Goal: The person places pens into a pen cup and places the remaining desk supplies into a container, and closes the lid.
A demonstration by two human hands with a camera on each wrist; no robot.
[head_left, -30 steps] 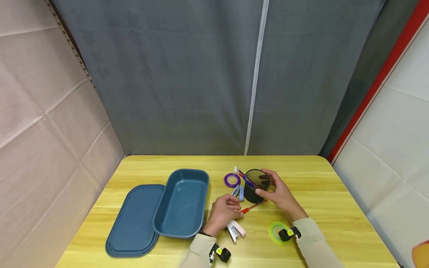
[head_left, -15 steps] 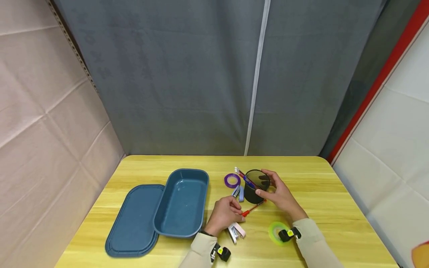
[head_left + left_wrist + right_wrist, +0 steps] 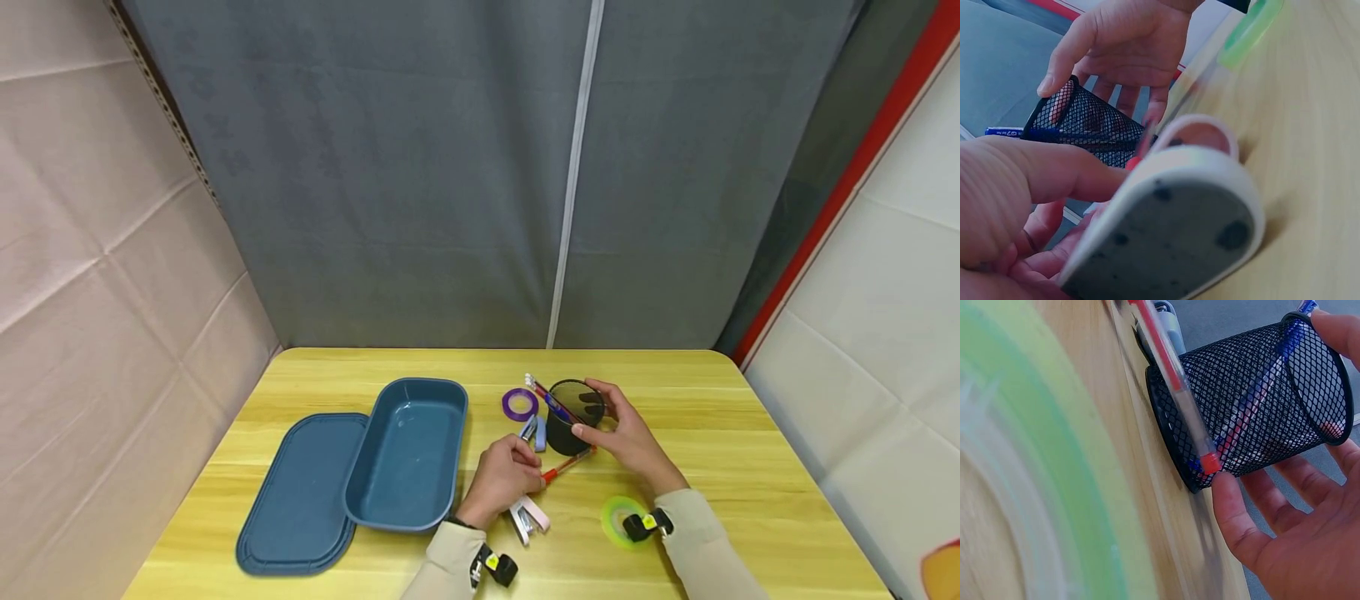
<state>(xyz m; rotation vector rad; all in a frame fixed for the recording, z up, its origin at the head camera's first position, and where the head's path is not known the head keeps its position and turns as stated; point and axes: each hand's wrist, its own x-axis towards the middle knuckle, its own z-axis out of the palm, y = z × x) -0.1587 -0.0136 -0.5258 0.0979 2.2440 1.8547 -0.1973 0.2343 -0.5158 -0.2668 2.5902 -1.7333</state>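
A red pen (image 3: 567,467) slants low in front of a black mesh pen holder (image 3: 564,437). My left hand (image 3: 498,477) pinches the pen at its red cap end, fingers curled. The clear barrel (image 3: 1179,394) crosses in front of the mesh in the right wrist view. My right hand (image 3: 633,442) grips the holder by its rim and side, thumb in front and fingers behind. A blue pen (image 3: 1004,132) and pencils with white ends (image 3: 531,381) lean inside the holder. A white and pink stapler (image 3: 529,517) lies beneath my left wrist and blocks much of the left wrist view.
A blue stapler (image 3: 540,435) and a roll of purple tape (image 3: 507,412) lie left of the holder. Green tape (image 3: 611,527) lies by the right wrist. A blue bin (image 3: 405,454) overlaps its lid (image 3: 303,500) on the left.
The red pen's cap end shifts slightly toward me, then back a little, with my left fingers. My right hand and the pen holder stay in place.
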